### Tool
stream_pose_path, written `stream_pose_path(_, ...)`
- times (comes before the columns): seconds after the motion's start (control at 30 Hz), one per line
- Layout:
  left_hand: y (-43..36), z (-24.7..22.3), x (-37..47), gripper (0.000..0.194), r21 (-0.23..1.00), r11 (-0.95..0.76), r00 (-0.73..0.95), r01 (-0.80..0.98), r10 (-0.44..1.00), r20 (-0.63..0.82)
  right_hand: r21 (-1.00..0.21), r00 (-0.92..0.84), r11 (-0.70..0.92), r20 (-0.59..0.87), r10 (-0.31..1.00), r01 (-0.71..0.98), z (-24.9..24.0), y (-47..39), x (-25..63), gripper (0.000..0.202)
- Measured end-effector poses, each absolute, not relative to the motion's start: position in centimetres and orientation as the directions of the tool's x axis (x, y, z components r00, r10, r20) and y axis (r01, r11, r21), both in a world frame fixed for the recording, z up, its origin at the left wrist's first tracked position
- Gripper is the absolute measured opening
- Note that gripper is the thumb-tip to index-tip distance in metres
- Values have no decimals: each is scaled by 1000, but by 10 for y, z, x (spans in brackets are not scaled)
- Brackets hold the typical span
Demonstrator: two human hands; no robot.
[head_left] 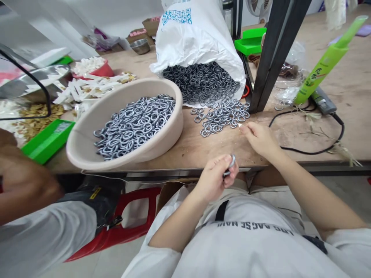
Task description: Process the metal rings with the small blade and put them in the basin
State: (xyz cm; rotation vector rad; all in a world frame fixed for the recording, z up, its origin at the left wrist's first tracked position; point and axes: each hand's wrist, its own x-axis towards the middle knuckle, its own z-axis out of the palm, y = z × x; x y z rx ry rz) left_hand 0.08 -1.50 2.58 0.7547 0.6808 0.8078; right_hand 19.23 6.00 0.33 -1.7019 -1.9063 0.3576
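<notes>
Left hand (pixel 217 173): lower centre of frame, in front of the desk (pixel 189 144) edge; fingers curled, gripping a grey metal-looking ring (pixel 232 160) between thumb and fingers. Ring is seen tilted, partly hidden by the fingers; whether a second one sits in the grip cannot be told.

Right hand (pixel 257 139): right of centre, over the desk; fingers bent, thumb and forefinger brought close together. A small pale point shows at the tips; cannot tell what it is, or whether the hand grips anything.

Key relation: the pile of loose rings (pixel 217 119) lies centre-right of frame, up and to the left of the right fingertips, its nearest rings just beside them. The right hand is clearly nearer; the left hand sits below the pile, apart from it, with bare desk between. The pile spreads mainly left to right; single rings are round, so no long axis to align with.

Surroundings: white sack (pixel 197 42), upper centre, lies with its mouth toward the pile and more rings (pixel 199 83) inside. Beige basin (pixel 174 135), left of centre, holds a heap of rings (pixel 133 127), well apart from the right hand. Dark post (pixel 271 58) stands just beyond the pile's right end.
</notes>
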Motion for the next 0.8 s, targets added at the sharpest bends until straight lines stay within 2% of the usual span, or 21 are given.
stream_pose_path(0.1,-10,23,-7,26,794,469,444,-388,850,-285,-331,-145,214,222,964,919,3,89,189,36)
stream_pose_path(0.2,-3,17,-14,30,795,466,400,-388,862,-310,-182,-226,255,166,960,950,5,106,179,28)
stream_pose_path(0.33,6,11,-23,17,743,482,337,-465,872,-355,-118,-230,250,166,959,961,2,111,175,23)
stream_pose_path(0.43,12,11,-24,19,656,535,377,-532,844,-382,-131,-207,231,172,963,964,-2,110,180,28)
stream_pose_path(0.5,15,13,-22,25,659,535,375,-529,844,-384,-153,-215,239,156,964,959,-3,110,184,28)
stream_pose_path(0.6,18,12,-16,35,794,415,272,-444,907,-322,-258,-240,281,182,954,924,-2,111,191,21)
stream_pose_path(0.7,22,6,-13,38,908,264,160,-324,962,-222,-482,-205,302,245,948,822,0,105,196,18)
stream_pose_path(0.8,27,-4,-10,37,954,176,109,-242,982,-153,-716,-128,271,248,960,643,0,91,196,20)
